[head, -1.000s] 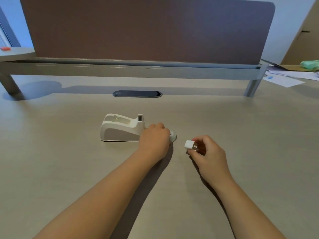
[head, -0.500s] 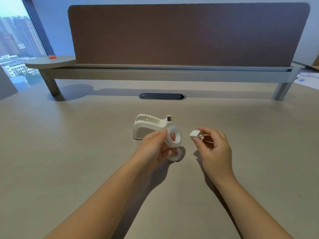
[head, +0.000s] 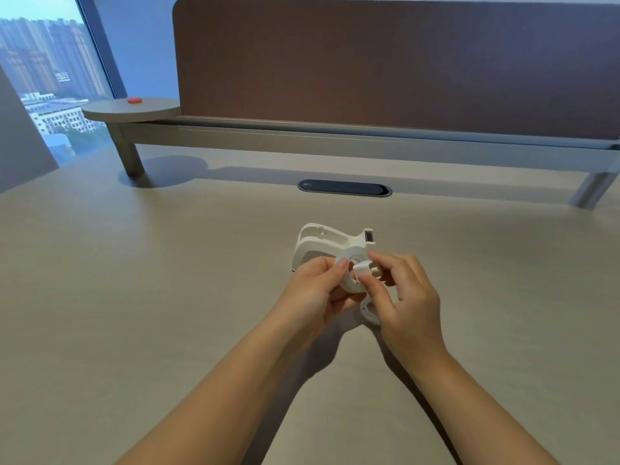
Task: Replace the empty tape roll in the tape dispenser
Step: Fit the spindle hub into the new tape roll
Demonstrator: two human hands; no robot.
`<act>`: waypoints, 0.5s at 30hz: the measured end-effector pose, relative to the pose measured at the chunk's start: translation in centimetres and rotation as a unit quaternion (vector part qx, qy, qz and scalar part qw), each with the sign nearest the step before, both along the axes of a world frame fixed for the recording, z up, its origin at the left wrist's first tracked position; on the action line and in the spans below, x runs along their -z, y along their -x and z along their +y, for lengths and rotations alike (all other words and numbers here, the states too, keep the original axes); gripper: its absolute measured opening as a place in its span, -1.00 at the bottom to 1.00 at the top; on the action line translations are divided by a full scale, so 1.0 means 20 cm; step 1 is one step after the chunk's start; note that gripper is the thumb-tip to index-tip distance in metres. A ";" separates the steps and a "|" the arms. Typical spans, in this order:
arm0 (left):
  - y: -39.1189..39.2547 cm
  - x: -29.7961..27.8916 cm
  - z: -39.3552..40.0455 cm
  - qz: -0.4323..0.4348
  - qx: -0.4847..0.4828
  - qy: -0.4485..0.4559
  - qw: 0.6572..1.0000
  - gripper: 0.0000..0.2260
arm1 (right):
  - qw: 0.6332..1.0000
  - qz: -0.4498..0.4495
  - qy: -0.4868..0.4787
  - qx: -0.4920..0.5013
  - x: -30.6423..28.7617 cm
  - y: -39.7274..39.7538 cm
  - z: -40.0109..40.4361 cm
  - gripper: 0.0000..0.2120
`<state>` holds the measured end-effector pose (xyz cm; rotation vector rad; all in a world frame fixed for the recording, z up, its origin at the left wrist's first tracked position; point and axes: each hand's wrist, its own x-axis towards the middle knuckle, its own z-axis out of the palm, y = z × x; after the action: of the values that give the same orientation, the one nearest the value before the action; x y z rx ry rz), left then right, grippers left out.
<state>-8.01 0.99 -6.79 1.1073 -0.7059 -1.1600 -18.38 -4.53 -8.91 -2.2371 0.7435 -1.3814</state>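
A person's left hand pinches a fresh white tape roll by its rim, thumb and forefinger pressed on either side, while the right hand grips the small white spindle core between thumb and fingertips at the roll's centre hole. Both are held just above the desk, in front of the white tape dispenser, whose cradle sits bare. A second ring, apparently the spent roll, lies on the desk beneath the right hand, partly hidden.

The step in hand looks to be seating the core in the roll. It would go best with the core square to the hole and pushed straight through, the left hand bracing the rim without squeezing it out of round (a tilted core is likely to jam). Which way the tape unwinds cannot be told from here, and should be checked before the roll drops into the cradle.

The pale beige desk carries a dark cable grommet and a brown divider screen on a raised rail; a small red object rests on a round shelf by a window overlooking city towers.
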 end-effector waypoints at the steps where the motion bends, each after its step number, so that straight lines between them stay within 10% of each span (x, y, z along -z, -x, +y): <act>1: 0.00 0.00 0.00 -0.004 0.007 -0.001 1.000 -0.79 | 1.000 0.002 0.006 0.002 0.00 0.00 0.00 -0.66; 15: -0.04 -0.03 0.02 -0.065 0.067 0.008 0.996 -0.79 | 0.997 0.075 0.031 0.006 -0.04 0.02 0.00 -0.72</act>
<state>-7.30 1.35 -6.20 1.1436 -0.8991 -1.2014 -18.88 -4.48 -8.20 -2.4085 0.7753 -1.2687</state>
